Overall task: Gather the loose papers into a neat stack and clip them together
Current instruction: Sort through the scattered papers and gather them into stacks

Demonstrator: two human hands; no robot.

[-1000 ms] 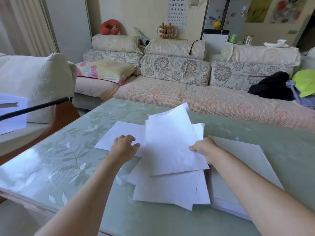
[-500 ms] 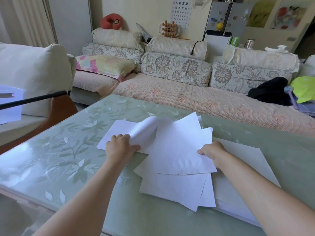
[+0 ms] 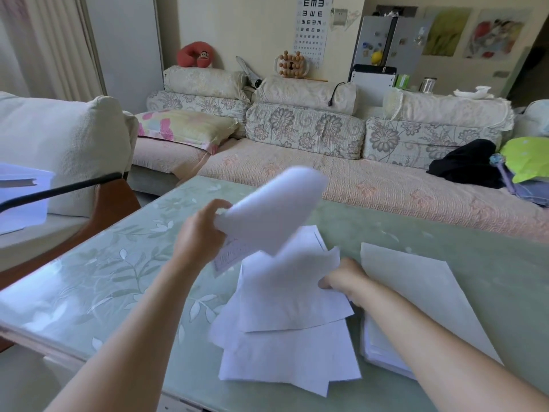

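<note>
Several loose white papers (image 3: pixel 285 331) lie overlapped and askew on the green glass table (image 3: pixel 98 281). My left hand (image 3: pixel 202 236) is shut on one white sheet (image 3: pixel 273 215), which it holds curled and blurred in the air above the pile. My right hand (image 3: pixel 341 281) pinches the right edge of the top sheet of the pile and presses it down. A thicker, neater stack of paper (image 3: pixel 421 298) lies just right of my right arm. No clip is visible.
A floral sofa (image 3: pixel 326 150) runs along the far side of the table. A cream armchair (image 3: pixel 59 150) with a wooden arm stands at the left, with white sheets (image 3: pixel 20 197) and a black rod (image 3: pixel 59 190) near it. Dark clothes (image 3: pixel 463 165) lie on the sofa.
My left hand has lifted the left sheet off the table and swung it up and right over the pile. My right hand stays on the pile's right edge.
</note>
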